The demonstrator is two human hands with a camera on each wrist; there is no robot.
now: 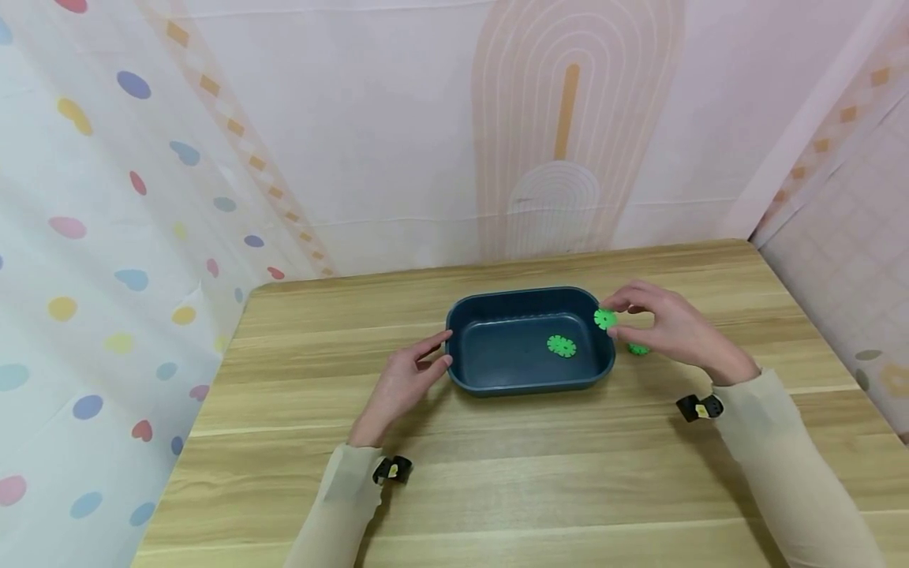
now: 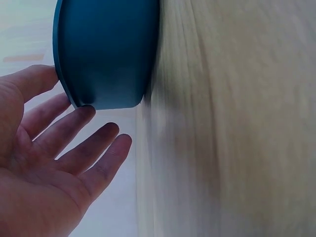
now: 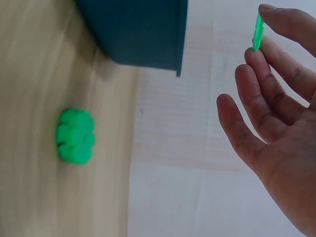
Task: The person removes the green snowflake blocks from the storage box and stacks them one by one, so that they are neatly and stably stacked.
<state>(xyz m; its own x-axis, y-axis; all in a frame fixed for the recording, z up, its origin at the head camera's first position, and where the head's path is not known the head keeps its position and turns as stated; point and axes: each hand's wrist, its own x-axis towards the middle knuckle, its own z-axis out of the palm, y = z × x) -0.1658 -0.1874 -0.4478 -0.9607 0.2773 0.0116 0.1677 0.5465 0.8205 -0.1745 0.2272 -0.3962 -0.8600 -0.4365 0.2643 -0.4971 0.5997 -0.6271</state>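
A dark blue rectangular bin (image 1: 497, 355) sits on the wooden table, with a couple of overlapping green snowflake discs (image 1: 562, 346) on its floor. At its left end, my left hand (image 1: 405, 383) touches the rim with the fingertips and thumb, the other fingers spread loosely below in the left wrist view. My right hand (image 1: 671, 327) pinches one green snowflake disc (image 1: 605, 319) between thumb and fingers, up near the bin's right rim. Under that hand, a small stack of green snowflake discs (image 3: 76, 136) lies on the table, partly hidden by it in the head view.
The wooden table (image 1: 540, 481) reaches back to a patterned cloth backdrop (image 1: 398, 142). More patterned cloth hangs on the left and right sides. A black strap device (image 1: 701, 408) is on each wrist.
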